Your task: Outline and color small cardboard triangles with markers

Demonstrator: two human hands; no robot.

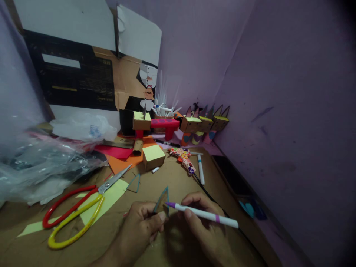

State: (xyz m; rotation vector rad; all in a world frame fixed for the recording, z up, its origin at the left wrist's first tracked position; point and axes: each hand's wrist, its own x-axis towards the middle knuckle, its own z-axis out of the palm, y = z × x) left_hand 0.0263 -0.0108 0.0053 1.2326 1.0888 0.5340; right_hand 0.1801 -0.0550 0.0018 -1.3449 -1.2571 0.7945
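Observation:
Between thumb and fingers, my left hand (pixel 143 224) pinches a small pointed cardboard triangle (pixel 162 202) edged in blue-green. My right hand (pixel 205 222) grips a white marker (pixel 205 214) with a purple tip and a purple band. The marker's tip is at the face of the triangle; whether it touches, I cannot tell. A similar outlined triangle (pixel 134 183) lies on the cardboard surface a little farther off. Behind it sits a small cardboard box (pixel 154 157) with a pale yellow top, and a short white cap (pixel 155 170) lies by its foot.
Scissors (pixel 102 191) with red and yellow handles lie at the left on pale yellow paper (pixel 118 191). A glue gun (pixel 183 159) and another marker (pixel 200 170) lie beyond my right hand. Cardboard animal figures (pixel 191 126) stand at the back. Plastic bags (pixel 50 159) heap at the left.

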